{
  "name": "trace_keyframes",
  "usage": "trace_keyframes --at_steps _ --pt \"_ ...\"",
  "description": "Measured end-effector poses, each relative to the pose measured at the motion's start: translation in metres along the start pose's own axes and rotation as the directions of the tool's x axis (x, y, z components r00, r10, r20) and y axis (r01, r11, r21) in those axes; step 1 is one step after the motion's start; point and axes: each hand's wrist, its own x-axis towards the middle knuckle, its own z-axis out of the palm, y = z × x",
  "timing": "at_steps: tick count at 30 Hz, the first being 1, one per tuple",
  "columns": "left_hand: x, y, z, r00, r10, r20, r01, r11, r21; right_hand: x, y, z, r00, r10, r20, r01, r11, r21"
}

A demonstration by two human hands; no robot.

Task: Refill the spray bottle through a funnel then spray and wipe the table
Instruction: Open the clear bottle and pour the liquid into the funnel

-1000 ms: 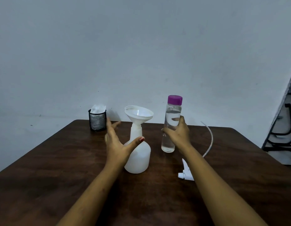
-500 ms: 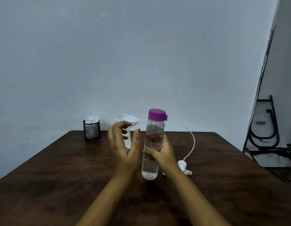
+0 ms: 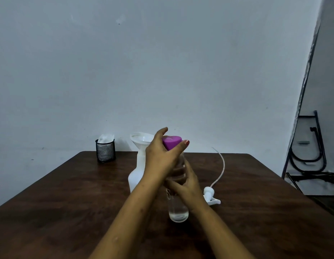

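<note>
A clear water bottle (image 3: 178, 212) with a purple cap (image 3: 171, 142) is held in front of me above the brown table (image 3: 256, 202). My right hand (image 3: 186, 186) grips its middle. My left hand (image 3: 161, 156) wraps over the purple cap from the left, thumb and fingers around it. Behind them stands the white spray bottle (image 3: 136, 176) with a white funnel (image 3: 141, 140) sitting in its neck. The spray head (image 3: 211, 196) with its long curved tube (image 3: 221, 167) lies on the table to the right.
A black mesh cup (image 3: 105, 152) holding white tissue stands at the table's back left. A pale wall is behind the table. Black metal frames (image 3: 310, 156) lean by the wall at the right, off the table.
The water bottle has come nearer to me, held by my right hand. My left hand moved from beside the spray bottle onto the purple cap. The view shifted.
</note>
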Motion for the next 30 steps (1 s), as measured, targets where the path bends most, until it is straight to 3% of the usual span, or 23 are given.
trace_keyframes --at_steps 6,14,18,25,30 --pt "-0.001 -0.001 0.013 0.986 0.052 -0.161 -0.045 0.998 0.044 -0.002 -0.004 0.006 0.997 -0.053 -0.055 0.049 0.996 -0.077" --pt "-0.012 -0.013 0.013 0.968 0.000 -0.251 -0.066 0.965 -0.255 -0.002 -0.003 0.003 0.995 -0.038 -0.090 0.035 0.999 -0.030" --pt "-0.008 -0.019 0.009 0.983 0.007 -0.184 -0.064 0.949 -0.308 -0.002 -0.001 0.001 0.995 -0.028 -0.098 0.029 1.000 0.009" --pt "0.007 -0.012 0.008 0.999 -0.030 -0.015 0.027 0.986 -0.164 -0.003 -0.003 0.002 0.994 -0.047 -0.094 0.049 0.999 0.016" --pt "0.001 -0.007 0.013 0.998 -0.053 0.036 0.060 0.973 -0.223 -0.002 -0.003 0.003 0.995 -0.042 -0.091 0.043 0.999 0.006"
